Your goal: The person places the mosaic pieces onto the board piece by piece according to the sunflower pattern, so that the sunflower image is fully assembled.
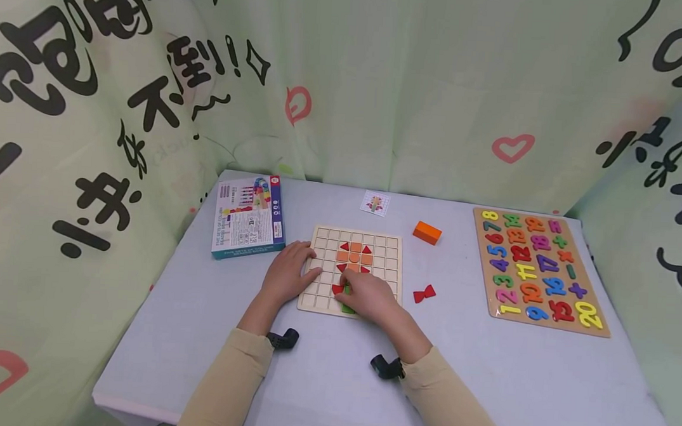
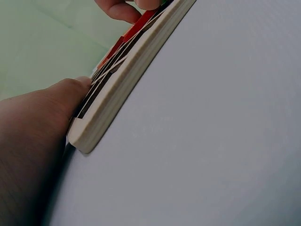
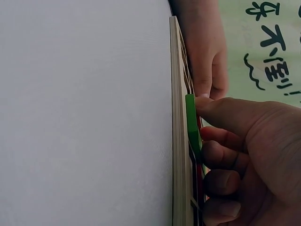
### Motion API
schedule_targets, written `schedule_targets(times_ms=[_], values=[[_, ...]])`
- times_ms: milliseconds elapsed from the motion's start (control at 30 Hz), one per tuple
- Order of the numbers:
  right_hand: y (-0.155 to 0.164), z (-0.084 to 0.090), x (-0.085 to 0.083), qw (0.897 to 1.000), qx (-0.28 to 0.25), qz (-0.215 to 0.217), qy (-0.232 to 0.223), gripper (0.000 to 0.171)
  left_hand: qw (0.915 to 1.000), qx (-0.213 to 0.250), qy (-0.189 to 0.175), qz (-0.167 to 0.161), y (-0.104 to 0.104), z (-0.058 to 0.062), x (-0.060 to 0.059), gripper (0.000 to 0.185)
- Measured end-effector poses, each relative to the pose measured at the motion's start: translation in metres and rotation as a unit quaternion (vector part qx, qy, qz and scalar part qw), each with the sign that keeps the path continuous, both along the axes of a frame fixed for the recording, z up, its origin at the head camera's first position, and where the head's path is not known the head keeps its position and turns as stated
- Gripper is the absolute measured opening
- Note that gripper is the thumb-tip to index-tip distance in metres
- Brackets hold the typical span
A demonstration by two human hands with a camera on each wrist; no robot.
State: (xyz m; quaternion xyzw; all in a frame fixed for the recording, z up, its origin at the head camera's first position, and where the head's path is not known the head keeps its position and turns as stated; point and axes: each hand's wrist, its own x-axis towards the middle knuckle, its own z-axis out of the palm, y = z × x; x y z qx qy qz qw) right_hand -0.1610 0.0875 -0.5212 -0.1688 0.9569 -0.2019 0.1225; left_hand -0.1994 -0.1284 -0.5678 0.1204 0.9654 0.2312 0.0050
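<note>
A wooden grid board (image 1: 386,261) lies in the middle of the table, with red triangles and orange squares (image 1: 353,257) set in its cells. My left hand (image 1: 291,272) rests flat on the board's left edge, fingers straight; its wrist view shows it (image 2: 35,132) against the board's corner (image 2: 106,115). My right hand (image 1: 366,297) is over the board's near middle, pinching a green piece (image 1: 346,291) beside a red piece (image 1: 336,290). In the right wrist view thumb and curled fingers (image 3: 221,155) hold the green piece (image 3: 190,122) on the board (image 3: 178,155).
A red bow-tie piece (image 1: 424,293) and an orange block (image 1: 427,232) lie right of the board. A coloured number puzzle (image 1: 538,269) sits at the far right, a game box (image 1: 249,216) at the left, a small card (image 1: 374,202) behind. Green curtains surround the table.
</note>
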Motion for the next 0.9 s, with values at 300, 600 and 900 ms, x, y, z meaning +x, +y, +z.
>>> schedule_targets(times_ms=[300,600,900], values=[[-0.001,0.002,-0.001,1.000,0.004,-0.005,0.006,0.027,0.9999,0.003,0.016,-0.001,0.000,-0.002,-0.002,0.041],[0.000,0.002,-0.001,1.000,0.000,-0.010,0.000,0.027,0.9999,0.004,0.016,-0.001,0.000,-0.003,-0.002,0.041],[0.016,0.014,-0.002,0.999,-0.023,-0.031,-0.014,0.023,1.0000,0.002,0.007,0.001,0.000,0.000,0.000,0.043]])
